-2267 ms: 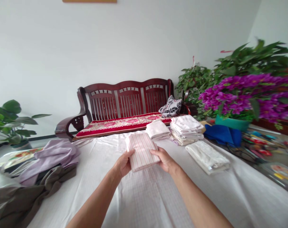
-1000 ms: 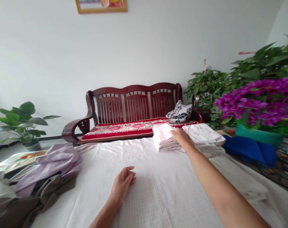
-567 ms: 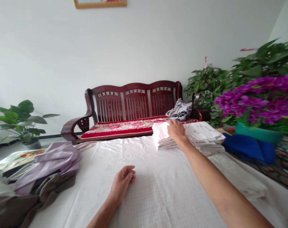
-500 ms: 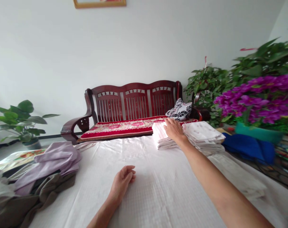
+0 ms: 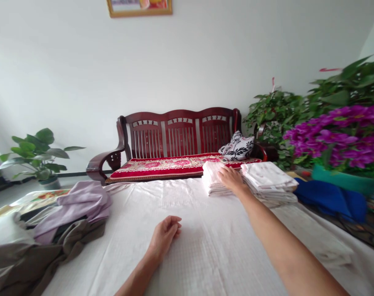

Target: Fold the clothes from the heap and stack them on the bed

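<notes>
My right hand [image 5: 231,177] lies flat, fingers stretched, on top of a small stack of folded pink-striped cloths [image 5: 212,179] at the far side of the white-covered table [image 5: 205,246]. Right beside that stack sits a taller pile of folded white cloths [image 5: 268,181]. My left hand [image 5: 165,236] rests on the table cloth in the middle, fingers loosely curled, holding nothing.
A heap of unfolded lilac and grey-brown garments [image 5: 66,218] lies at the table's left. A blue cloth [image 5: 325,197] and a teal pot of purple flowers [image 5: 337,139] are at the right. A dark red wooden bench [image 5: 177,144] stands behind the table. Another folded white cloth [image 5: 316,238] lies at the near right.
Both hands held a folded striped cloth earlier; my right hand has set it on the far stack and now presses there. My left hand dropped to the table.
</notes>
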A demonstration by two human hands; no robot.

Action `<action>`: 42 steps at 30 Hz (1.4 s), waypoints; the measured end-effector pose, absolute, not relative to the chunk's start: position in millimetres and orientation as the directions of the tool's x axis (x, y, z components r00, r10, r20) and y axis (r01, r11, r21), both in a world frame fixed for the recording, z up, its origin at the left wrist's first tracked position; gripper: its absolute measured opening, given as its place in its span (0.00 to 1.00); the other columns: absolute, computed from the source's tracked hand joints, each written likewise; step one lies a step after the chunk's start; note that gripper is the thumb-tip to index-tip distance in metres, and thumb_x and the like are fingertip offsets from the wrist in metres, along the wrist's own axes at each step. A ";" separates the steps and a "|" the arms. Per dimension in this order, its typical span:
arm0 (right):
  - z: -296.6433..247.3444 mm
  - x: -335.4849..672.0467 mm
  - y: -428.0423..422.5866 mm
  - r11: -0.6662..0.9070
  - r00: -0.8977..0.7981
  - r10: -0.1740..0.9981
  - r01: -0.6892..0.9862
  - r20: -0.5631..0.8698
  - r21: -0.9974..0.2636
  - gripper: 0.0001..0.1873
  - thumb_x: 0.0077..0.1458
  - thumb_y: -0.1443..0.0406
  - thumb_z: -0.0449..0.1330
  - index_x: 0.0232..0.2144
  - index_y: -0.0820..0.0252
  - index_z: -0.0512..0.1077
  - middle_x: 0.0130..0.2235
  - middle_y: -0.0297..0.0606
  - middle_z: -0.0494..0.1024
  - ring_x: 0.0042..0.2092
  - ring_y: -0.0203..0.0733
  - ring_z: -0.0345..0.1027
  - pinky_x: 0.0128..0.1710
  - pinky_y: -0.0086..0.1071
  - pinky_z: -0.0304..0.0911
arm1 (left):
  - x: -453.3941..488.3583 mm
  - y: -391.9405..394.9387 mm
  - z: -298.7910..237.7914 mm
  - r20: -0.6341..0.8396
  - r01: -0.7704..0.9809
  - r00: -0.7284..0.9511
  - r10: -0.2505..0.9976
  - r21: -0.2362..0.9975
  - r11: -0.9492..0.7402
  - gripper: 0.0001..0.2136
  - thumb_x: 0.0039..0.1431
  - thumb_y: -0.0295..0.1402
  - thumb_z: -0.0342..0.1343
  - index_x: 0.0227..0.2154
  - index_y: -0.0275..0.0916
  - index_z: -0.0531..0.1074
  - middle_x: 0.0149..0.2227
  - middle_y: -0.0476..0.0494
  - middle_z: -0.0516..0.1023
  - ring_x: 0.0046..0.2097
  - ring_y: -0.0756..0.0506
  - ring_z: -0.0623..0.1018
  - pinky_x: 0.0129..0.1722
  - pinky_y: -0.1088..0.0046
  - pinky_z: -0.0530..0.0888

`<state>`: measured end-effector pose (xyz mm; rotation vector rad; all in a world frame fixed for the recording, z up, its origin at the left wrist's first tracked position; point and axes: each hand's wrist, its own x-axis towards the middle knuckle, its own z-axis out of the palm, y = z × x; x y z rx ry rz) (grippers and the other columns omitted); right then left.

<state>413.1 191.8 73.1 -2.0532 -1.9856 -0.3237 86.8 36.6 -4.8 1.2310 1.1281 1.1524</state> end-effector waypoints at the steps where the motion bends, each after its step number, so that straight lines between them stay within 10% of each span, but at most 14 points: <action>1: 75.5 410.0 187.0 -0.047 0.059 0.925 0.998 0.375 -0.041 0.26 0.68 0.57 0.42 0.60 0.58 0.67 0.66 0.48 0.63 0.66 0.56 0.52 0.62 0.53 0.52 | 87.2 36.8 -5.3 0.001 -0.027 0.093 0.996 1.000 0.001 0.15 0.47 0.40 0.63 0.35 0.37 0.75 0.30 0.48 0.78 0.29 0.51 0.75 0.30 0.75 0.72; 7: 56.5 368.8 136.6 0.150 -0.047 0.731 0.984 0.681 -0.093 0.24 0.66 0.60 0.44 0.55 0.64 0.71 0.58 0.51 0.72 0.62 0.54 0.59 0.63 0.48 0.54 | 88.8 39.7 -9.5 0.021 -0.055 0.092 0.995 0.998 -0.016 0.12 0.48 0.37 0.61 0.35 0.36 0.75 0.29 0.49 0.76 0.27 0.52 0.74 0.28 0.77 0.70; 15: -28.5 310.7 73.9 0.293 -0.155 0.918 0.886 0.365 -0.359 0.24 0.61 0.59 0.48 0.54 0.60 0.72 0.55 0.49 0.77 0.57 0.50 0.70 0.59 0.43 0.64 | 89.9 41.1 -18.2 0.109 0.106 0.045 0.993 0.988 -0.113 0.11 0.54 0.26 0.50 0.38 0.35 0.75 0.33 0.46 0.79 0.30 0.51 0.78 0.30 0.77 0.74; 23: -45.4 300.6 40.5 0.342 -0.199 0.850 0.913 0.489 -0.224 0.22 0.61 0.62 0.49 0.53 0.58 0.74 0.58 0.47 0.75 0.60 0.52 0.66 0.62 0.48 0.60 | 26.9 48.4 -2.8 0.332 0.429 -0.220 0.917 0.877 -0.215 0.18 0.52 0.19 0.50 0.42 0.39 0.78 0.47 0.40 0.77 0.52 0.42 0.75 0.59 0.59 0.68; 32: -32.5 290.6 35.1 0.320 -0.191 0.864 0.923 0.465 -0.215 0.21 0.60 0.66 0.50 0.52 0.57 0.75 0.56 0.47 0.76 0.58 0.51 0.68 0.60 0.46 0.62 | -88.8 67.1 38.6 0.480 0.933 -0.359 0.800 0.220 0.286 0.22 0.59 0.27 0.50 0.56 0.37 0.73 0.69 0.30 0.55 0.71 0.31 0.49 0.66 0.45 0.47; 42: -21.7 288.5 28.3 0.314 -0.191 0.884 0.919 0.427 -0.240 0.21 0.60 0.67 0.51 0.52 0.60 0.74 0.56 0.47 0.75 0.58 0.50 0.68 0.60 0.43 0.61 | -149.8 83.2 42.2 0.427 0.910 -0.414 0.804 0.218 0.353 0.17 0.62 0.28 0.46 0.49 0.31 0.73 0.57 0.27 0.73 0.63 0.31 0.65 0.63 0.42 0.54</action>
